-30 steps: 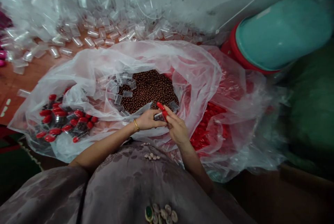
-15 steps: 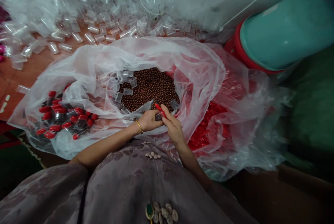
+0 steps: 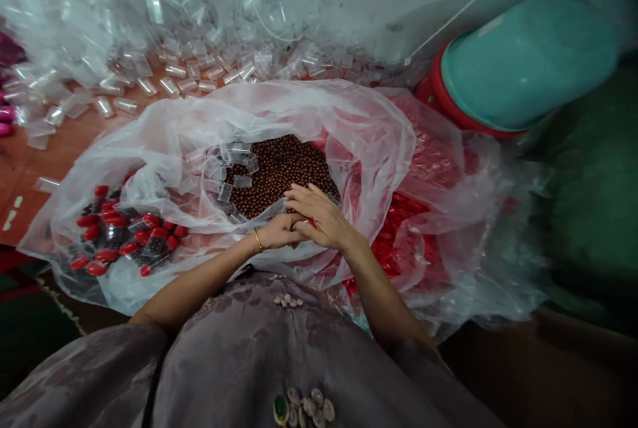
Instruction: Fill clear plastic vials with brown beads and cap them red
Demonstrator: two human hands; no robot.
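My left hand [image 3: 280,231], with a gold bangle at the wrist, is closed around a small clear plastic tube, mostly hidden by the fingers. My right hand [image 3: 323,216] lies over the tube's end with its fingers stretched out. A bit of a red cap [image 3: 312,222] shows beneath its palm. Just beyond both hands is a heap of small brown balls [image 3: 284,172] in an opened plastic bag [image 3: 369,109]. Several empty clear tubes [image 3: 242,181] lie on the left of that heap.
At left lie filled tubes with red caps [image 3: 117,220]. Loose red caps [image 3: 399,215] fill a bag at right. Many clear tubes [image 3: 169,86] are piled along the back of the orange surface [image 3: 74,139]. A turquoise bucket [image 3: 528,62] stands at the back right.
The red cap, earlier pinched between my right fingers, is now under my right palm. My right hand has unfolded and moved over my left hand. The view has shifted slightly.
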